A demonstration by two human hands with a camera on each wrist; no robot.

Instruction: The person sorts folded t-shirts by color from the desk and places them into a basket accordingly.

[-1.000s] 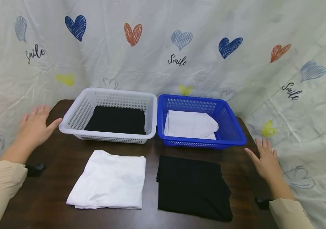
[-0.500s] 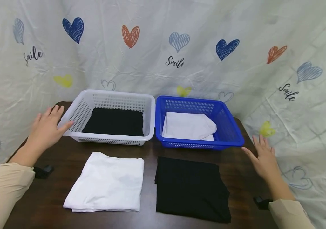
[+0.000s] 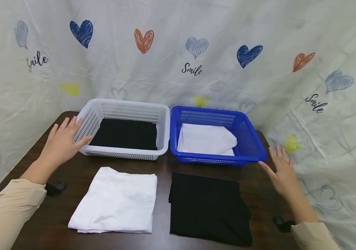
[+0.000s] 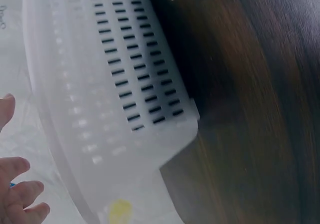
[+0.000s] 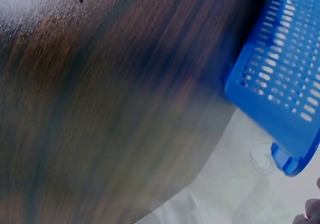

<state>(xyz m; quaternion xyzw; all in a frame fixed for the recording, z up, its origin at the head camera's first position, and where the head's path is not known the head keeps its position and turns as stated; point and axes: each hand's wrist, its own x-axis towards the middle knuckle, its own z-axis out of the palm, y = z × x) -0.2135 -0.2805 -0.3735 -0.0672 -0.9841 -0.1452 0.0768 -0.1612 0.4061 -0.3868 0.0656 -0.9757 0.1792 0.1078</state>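
In the head view my left hand (image 3: 60, 144) is held with fingers spread at the left end of the white basket (image 3: 125, 152), overlapping its near corner. Inside that basket lies a folded black cloth (image 3: 125, 133). On the other side, my right hand (image 3: 282, 173) has its fingers extended, the thumb tip close to the front right corner of the blue basket (image 3: 209, 159). A folded white cloth (image 3: 206, 139) sits in the blue basket. Nearer me, a second folded white cloth (image 3: 117, 201) and a second folded black cloth (image 3: 209, 208) lie flat, side by side. Neither hand grips anything.
Both baskets stand next to each other at the back of the dark wooden table (image 3: 162, 239). Behind and beside it hangs a pale curtain (image 3: 165, 69) printed with hearts and the word Smile. A black strap mount (image 3: 56, 188) is on my left wrist.
My left hand has moved right, from beside the white basket to overlapping its left corner. My right hand has shifted slightly left, nearer the blue basket. The cloths and baskets stay put.
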